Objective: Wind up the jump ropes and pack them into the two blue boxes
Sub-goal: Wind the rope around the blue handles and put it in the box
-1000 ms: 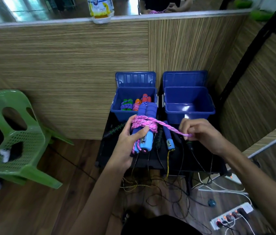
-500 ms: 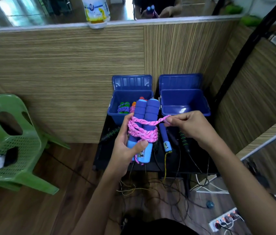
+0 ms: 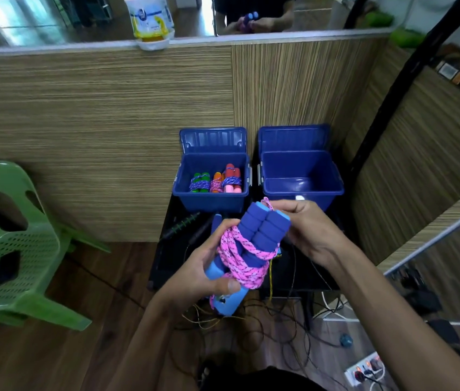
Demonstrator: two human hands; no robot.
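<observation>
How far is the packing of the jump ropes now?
Done: three wound ropes lie in the left blue box. In hand: the left hand holds a blue-handled rope with pink cord wound around it; the right hand pinches the cord's end near the handle tops. Left: the right blue box looks empty, and loose ropes lie on the black table.

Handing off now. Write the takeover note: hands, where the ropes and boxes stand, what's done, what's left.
Left hand grips the blue-handled rope bundle, pink cord wound round it.
Right hand pinches the cord end at the handle tops.
Left blue box: three wound ropes inside. Right blue box: none visible.
Left: secure the cord end, box this bundle, then wind the loose ropes on the black table.
</observation>
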